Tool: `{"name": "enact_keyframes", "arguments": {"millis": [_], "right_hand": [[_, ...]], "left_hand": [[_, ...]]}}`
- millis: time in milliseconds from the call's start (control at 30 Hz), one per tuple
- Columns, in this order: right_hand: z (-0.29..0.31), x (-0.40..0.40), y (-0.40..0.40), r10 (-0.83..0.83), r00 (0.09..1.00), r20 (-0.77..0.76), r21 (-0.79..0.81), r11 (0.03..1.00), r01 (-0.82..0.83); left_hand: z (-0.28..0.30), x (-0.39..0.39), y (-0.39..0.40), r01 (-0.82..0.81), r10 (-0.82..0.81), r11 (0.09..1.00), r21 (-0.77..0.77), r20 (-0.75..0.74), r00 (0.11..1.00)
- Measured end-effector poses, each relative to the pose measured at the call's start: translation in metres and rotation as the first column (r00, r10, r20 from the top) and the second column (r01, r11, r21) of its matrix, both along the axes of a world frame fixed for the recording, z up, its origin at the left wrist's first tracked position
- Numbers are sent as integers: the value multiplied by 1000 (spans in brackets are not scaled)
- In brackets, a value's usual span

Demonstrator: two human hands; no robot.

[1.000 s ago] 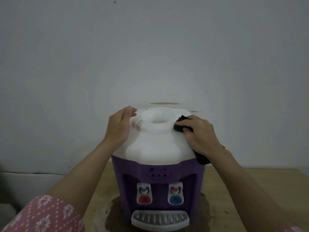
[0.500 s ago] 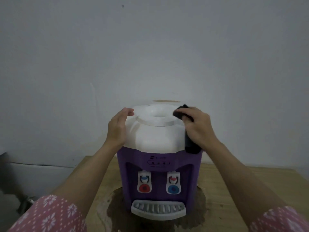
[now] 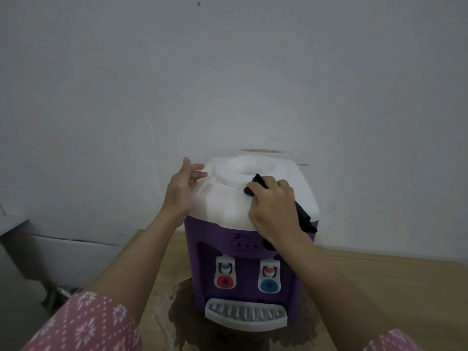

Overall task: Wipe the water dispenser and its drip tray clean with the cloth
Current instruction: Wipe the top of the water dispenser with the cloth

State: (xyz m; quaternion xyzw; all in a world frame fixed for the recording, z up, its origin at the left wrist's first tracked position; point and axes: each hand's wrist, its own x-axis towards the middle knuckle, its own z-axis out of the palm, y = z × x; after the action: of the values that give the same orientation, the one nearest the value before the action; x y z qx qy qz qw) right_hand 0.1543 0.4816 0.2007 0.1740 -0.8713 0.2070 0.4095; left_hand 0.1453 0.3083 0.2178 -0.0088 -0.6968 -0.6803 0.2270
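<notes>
At the left, the person's left hand [image 3: 181,190] rests with relaxed, nearly straight fingers against the upper left edge of the water dispenser [image 3: 249,224], which stands on a wooden table [image 3: 379,279] before a pale wall [image 3: 228,72]. On the dispenser's white top, just right of its round opening, the right hand [image 3: 274,211] presses a dark cloth [image 3: 302,216], fingers curled round it. Its loose end hangs down the right side, while the grey drip tray [image 3: 245,314] sits at the front base over a dark wet patch [image 3: 187,323].

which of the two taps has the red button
The tap on the picture's left, below the left hand. Its round button is red; the other tap, below the right hand, has a blue one.
</notes>
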Motion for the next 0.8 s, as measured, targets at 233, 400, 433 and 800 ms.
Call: {"name": "enact_keyframes", "arguments": {"millis": [233, 400, 433, 800], "right_hand": [[14, 6, -57, -49, 996, 74, 203, 979, 33], [32, -1, -101, -41, 946, 322, 286, 957, -56], [36, -5, -108, -17, 937, 349, 270, 959, -83], [62, -27, -177, 633, 717, 292, -822, 549, -150]], "left_hand": [[3, 5, -9, 112, -117, 984, 142, 23, 993], [5, 9, -41, 92, -98, 969, 229, 13, 995], [4, 9, -48, 72, -78, 972, 223, 16, 997], [18, 7, -81, 97, -94, 995, 22, -127, 987]]}}
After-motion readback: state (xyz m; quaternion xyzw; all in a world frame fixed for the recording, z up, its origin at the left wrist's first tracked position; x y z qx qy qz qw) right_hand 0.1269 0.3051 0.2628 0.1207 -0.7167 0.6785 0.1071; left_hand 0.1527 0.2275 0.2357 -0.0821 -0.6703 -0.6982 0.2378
